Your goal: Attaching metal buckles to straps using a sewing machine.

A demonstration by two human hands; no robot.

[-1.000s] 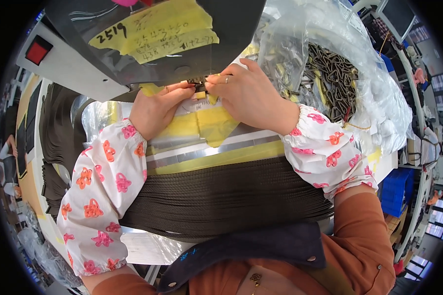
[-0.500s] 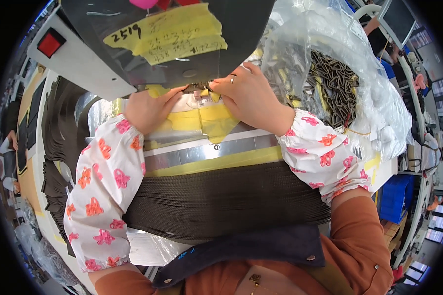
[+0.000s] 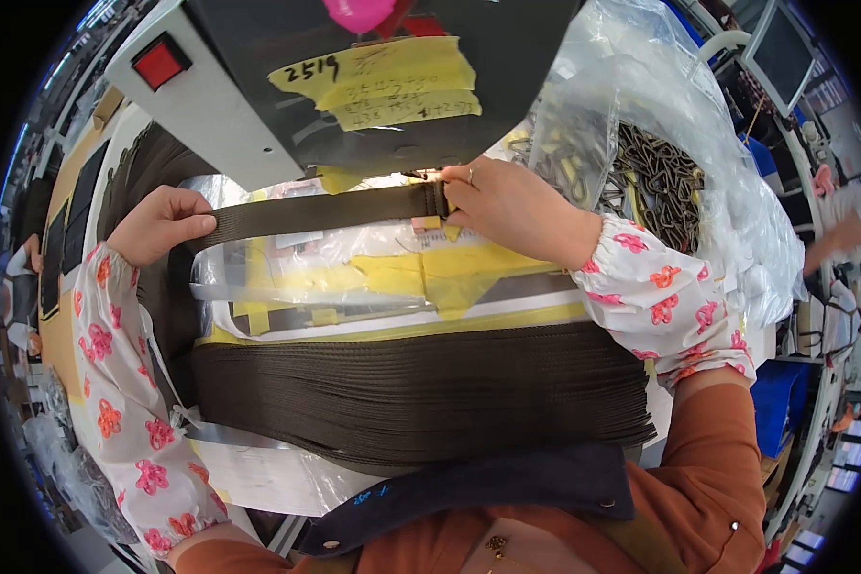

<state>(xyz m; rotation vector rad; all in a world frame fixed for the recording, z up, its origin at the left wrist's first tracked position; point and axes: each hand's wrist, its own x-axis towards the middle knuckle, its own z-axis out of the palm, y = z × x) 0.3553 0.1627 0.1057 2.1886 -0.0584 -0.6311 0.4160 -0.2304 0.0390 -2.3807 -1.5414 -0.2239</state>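
Observation:
A dark brown webbing strap is stretched sideways beneath the grey machine head. My left hand pinches it toward its left side, thumb on top. At the strap's right end, where it looks folded over, my right hand is closed with the fingers under the edge of the machine head. A small dark metal piece shows by those fingertips, partly hidden. Below the strap, yellow tape and clear plastic cover the work surface. Nearer to me lies a thick row of stacked webbing straps.
A clear plastic bag at the right holds many metal rings or buckles. More dark straps hang together at the left. A blue bin stands at the lower right. The machine's pale arm with a red switch is overhead.
My left hand has moved away from the machine head to the left, and a strap is now drawn out between both hands. My right hand stays by the machine. The view has shifted slightly.

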